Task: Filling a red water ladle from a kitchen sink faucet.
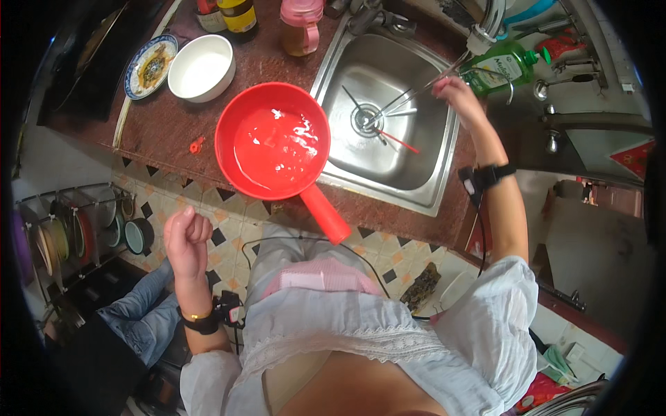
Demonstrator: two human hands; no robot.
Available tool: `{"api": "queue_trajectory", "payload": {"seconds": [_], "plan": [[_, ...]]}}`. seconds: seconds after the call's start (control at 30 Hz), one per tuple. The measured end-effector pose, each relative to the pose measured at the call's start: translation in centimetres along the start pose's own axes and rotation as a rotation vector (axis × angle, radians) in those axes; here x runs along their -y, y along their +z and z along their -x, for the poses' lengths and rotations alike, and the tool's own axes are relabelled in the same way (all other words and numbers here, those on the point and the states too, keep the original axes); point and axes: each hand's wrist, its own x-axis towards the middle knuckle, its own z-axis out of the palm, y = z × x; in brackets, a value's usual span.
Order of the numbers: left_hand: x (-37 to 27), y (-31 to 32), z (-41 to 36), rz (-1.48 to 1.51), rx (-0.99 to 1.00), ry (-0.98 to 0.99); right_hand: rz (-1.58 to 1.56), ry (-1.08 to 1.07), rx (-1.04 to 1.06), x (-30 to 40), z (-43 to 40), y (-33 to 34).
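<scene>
My right hand (pixel 460 99) is over the right rim of the steel sink (pixel 432 161), its fingertips closed on thin metal chopsticks (pixel 398 104) that slant down towards the drain. More chopsticks lie around the drain, including a red one (pixel 399 142) and dark ones. Below the counter edge, my left hand (pixel 190 239) is curled into a fist, with nothing visible in it. A red plastic ladle (pixel 226 151) with water in it stands on the counter, against the sink's left rim. Its handle (pixel 328 218) points towards me, over the edge.
A white bowl (pixel 200 70), a patterned plate (pixel 138 75) with brown residue and a pink-lidded jug (pixel 301 31) stand on the red-brown counter (pixel 260 62). A green dish soap bottle (pixel 499 70) is beyond my right hand. Another person's jeans (pixel 143 317) show at lower left, near a rack (pixel 78 234).
</scene>
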Motion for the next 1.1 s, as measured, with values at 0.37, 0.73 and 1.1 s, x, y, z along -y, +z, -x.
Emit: {"api": "queue_trajectory", "payload": {"seconds": [0.37,0.73,1.1], "plan": [[0.3,-0.8,1.6,-0.039,-0.099,0.014,-0.512,-0.346,-0.087,0.6,-14.0,0.4],[0.6,-0.2,1.5,-0.006,-0.157,0.006,-0.588,-0.3,0.033,1.2,-13.0,-0.1],[-0.4,0.1,1.2,-0.014,-0.041,0.017,0.266,0.106,0.169,-2.6,1.8,0.8]]}}
